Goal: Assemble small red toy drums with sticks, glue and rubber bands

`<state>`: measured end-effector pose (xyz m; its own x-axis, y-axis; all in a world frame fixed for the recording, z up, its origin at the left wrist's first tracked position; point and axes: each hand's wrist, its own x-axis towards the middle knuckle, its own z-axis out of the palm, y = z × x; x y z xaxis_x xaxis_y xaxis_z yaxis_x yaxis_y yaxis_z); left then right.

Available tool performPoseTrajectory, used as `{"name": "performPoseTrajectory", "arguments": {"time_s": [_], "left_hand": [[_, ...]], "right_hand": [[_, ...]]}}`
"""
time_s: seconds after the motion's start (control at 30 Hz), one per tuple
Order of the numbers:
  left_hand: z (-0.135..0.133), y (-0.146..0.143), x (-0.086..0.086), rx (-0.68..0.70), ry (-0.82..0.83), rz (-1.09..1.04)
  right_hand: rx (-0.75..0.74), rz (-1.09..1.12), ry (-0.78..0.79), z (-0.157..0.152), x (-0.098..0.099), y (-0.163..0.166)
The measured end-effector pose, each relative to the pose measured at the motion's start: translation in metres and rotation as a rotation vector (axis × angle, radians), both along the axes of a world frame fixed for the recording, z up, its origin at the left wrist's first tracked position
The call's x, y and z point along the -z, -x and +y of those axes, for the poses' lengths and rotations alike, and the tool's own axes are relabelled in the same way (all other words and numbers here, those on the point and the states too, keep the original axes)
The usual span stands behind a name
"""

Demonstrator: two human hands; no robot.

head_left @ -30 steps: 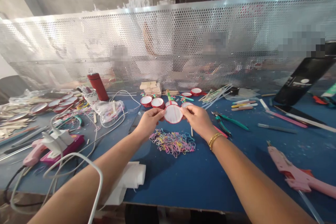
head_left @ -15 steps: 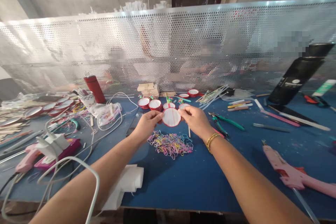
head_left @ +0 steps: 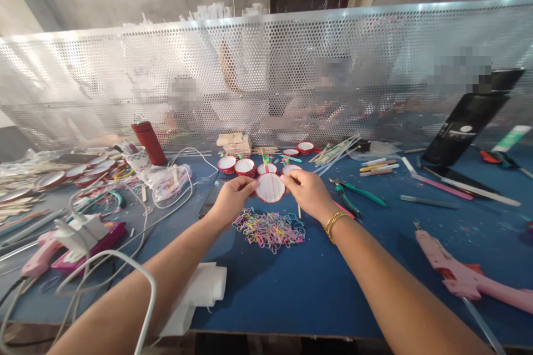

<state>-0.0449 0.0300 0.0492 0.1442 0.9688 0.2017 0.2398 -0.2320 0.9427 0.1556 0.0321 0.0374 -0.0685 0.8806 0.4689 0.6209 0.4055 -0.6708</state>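
Note:
A small round drum (head_left: 270,187) with a white face and a red rim is held up between my two hands, its face turned toward me. A thin reddish line runs down the face. My left hand (head_left: 231,197) pinches its left edge, thumb and fingers closed. On the opposite edge, my right hand (head_left: 308,193), with a gold bracelet at the wrist, grips it the same way. Just below lies a loose pile of coloured rubber bands (head_left: 270,231). Behind the held drum stand several similar red-rimmed drums (head_left: 245,167), some with small green and red pieces attached.
Left are a red flask (head_left: 149,142), a power strip (head_left: 114,237) with looping white cables, and more drums. A white roll (head_left: 208,283) lies near the front edge. Right are green-handled pliers (head_left: 361,193), a pink glue gun (head_left: 453,266) and a black bottle (head_left: 462,127). A perforated metal screen (head_left: 266,66) stands behind.
The camera view has shifted very slightly. Both hands keep hold of the drum in nearly the same place.

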Motion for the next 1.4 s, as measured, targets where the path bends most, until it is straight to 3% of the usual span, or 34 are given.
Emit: {"name": "performPoseTrajectory", "arguments": {"time_s": [0.4, 0.87, 1.07, 1.27, 1.4], "left_hand": [[0.001, 0.001, 0.002, -0.009, -0.023, 0.096], [-0.001, -0.001, 0.003, 0.059, 0.139, 0.019], [-0.003, -0.001, 0.000, 0.066, 0.200, -0.010], [-0.002, -0.001, -0.001, 0.070, 0.266, -0.061], [-0.001, -0.001, -0.001, 0.061, 0.287, -0.089]], "right_hand": [[-0.022, -0.073, 0.071, 0.003, 0.000, -0.006], [0.070, -0.073, 0.063, 0.003, -0.010, -0.023], [0.220, -0.287, 0.051, 0.002, -0.012, -0.026], [0.301, -0.590, 0.277, 0.003, -0.004, -0.024], [0.335, -0.674, 0.353, 0.009, 0.005, -0.021]]}}
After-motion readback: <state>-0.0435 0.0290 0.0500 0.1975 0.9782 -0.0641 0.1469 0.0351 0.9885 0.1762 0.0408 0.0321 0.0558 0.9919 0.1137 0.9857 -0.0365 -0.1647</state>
